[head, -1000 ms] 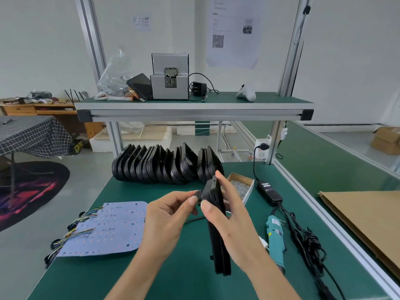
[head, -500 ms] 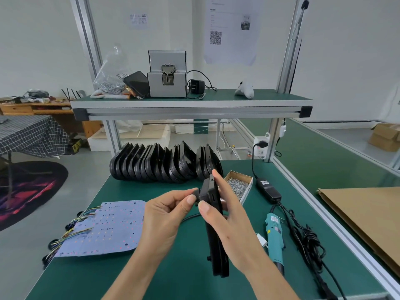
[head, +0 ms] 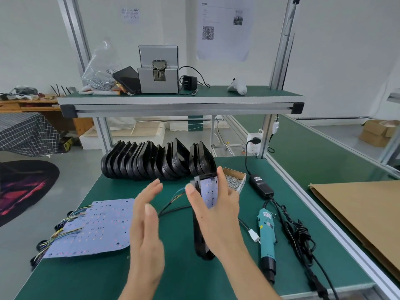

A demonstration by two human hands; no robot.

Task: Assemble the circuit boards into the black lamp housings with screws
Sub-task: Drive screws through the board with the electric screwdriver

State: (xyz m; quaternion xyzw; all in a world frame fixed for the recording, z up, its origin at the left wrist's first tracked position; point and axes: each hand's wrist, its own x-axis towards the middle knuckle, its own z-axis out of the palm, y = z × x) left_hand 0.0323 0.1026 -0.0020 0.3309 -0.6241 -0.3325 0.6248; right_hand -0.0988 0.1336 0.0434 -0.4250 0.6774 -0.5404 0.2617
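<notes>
My right hand [head: 213,215] grips a black lamp housing [head: 200,241] held on edge above the green table, with a pale circuit board [head: 208,191] showing inside it near the top. Thin wires [head: 173,204] trail from it to the left. My left hand [head: 147,215] hovers just left of the housing, fingers straight, holding nothing. A pile of blue-white circuit boards [head: 93,228] with coloured wires lies at the left. A row of black housings [head: 155,161] stands at the back. A cardboard box of screws [head: 234,180] sits behind my right hand.
A teal electric screwdriver [head: 266,237] with its black cable and power adapter [head: 260,186] lies at the right. Brown cardboard [head: 357,213] lies on the neighbouring bench. An upper shelf [head: 179,105] carries a grey screw feeder, a bag of screws and a charger.
My left hand let go of the housing's top and drew back to the left, opening out. The housing has turned in my right hand, so the circuit board's face now shows.
</notes>
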